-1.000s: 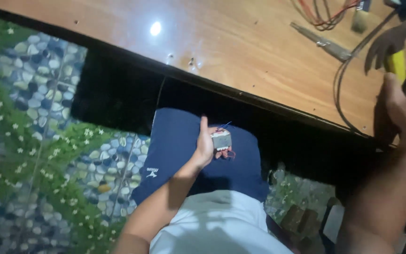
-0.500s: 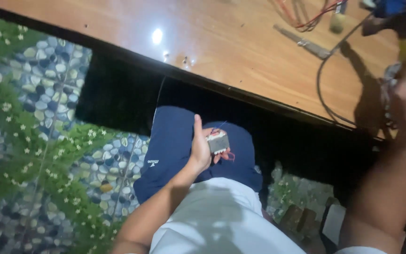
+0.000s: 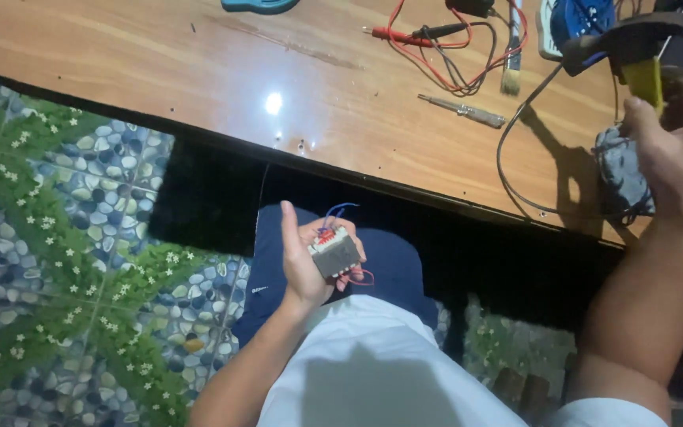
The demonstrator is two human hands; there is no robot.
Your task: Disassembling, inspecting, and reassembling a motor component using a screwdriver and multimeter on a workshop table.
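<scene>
Wooden bench [image 3: 199,63], glossy brown top. Lying on it: red and black probe leads [image 3: 444,39], a screwdriver [image 3: 462,111], a small brush [image 3: 513,51], a black cable [image 3: 515,150], and a teal object [image 3: 258,5] at the far edge.

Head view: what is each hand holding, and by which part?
Left hand grips a small grey transformer by its sides, coloured leads sticking out. Right hand grips a hammer by its yellow handle.
</scene>
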